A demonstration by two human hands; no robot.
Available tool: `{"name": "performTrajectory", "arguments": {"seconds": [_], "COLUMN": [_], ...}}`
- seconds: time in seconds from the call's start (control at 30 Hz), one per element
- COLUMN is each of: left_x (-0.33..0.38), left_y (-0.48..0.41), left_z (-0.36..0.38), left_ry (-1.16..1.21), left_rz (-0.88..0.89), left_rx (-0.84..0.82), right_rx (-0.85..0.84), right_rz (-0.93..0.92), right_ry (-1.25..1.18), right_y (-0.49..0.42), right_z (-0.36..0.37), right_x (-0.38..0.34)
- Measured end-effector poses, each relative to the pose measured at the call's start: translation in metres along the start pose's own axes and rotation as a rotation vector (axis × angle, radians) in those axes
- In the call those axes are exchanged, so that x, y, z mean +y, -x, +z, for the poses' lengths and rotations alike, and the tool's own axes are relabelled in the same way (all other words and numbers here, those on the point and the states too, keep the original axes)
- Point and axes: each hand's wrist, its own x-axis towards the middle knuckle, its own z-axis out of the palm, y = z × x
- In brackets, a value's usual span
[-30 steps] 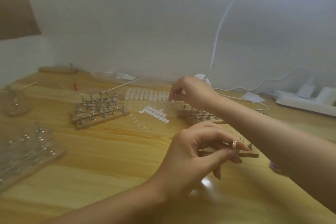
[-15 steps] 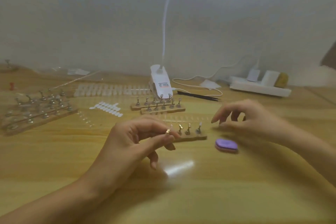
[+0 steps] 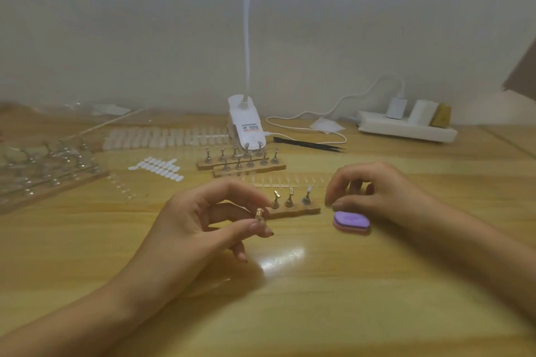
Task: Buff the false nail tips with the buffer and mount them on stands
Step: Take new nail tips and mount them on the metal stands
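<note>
Wooden table, left grip pinching gold stand, right grip curled just behind purple buffer, contents unclear.

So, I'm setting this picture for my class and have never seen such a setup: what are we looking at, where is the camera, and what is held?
No machine here: these are a person's two bare hands, filmed by one camera worn on the head, looking down. The left hand pinches a small gold stand. The right hand curls beside a purple buffer; whether it holds anything is unclear. On the wooden table lie a wooden strip with three stands, loose white nail tips and a white lamp.
</note>
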Motion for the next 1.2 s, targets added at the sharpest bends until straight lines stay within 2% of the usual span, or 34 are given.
{"name": "performTrajectory", "arguments": {"seconds": [0.2,0.4,0.53,0.8,1.0,1.13,1.2], "left_x": [0.001,-0.001,-0.004,-0.005,-0.006,-0.005,-0.004], "left_y": [0.0,-0.001,0.0,-0.001,-0.001,0.001,0.001], "left_z": [0.001,0.001,0.001,-0.001,-0.001,-0.002,-0.003], "left_ry": [0.0,-0.011,-0.022,-0.027,-0.033,-0.131,-0.216], "left_rz": [0.015,0.019,0.019,0.025,0.02,0.023,0.053], "left_rx": [-0.032,-0.061,-0.059,-0.057,-0.049,-0.024,0.0], "right_rx": [0.066,0.211,0.132,0.14,0.18,0.258,0.275], "right_rz": [0.01,0.013,0.034,0.039,0.0,0.0,-0.078], "right_ry": [0.147,0.076,0.05,0.077,0.111,-0.011,-0.06], "right_y": [0.002,0.01,0.012,0.007,0.013,0.015,0.017], "right_z": [0.002,-0.004,-0.001,0.004,0.006,0.005,0.004], "right_x": [0.004,0.006,0.002,-0.001,0.001,-0.011,-0.029]}}
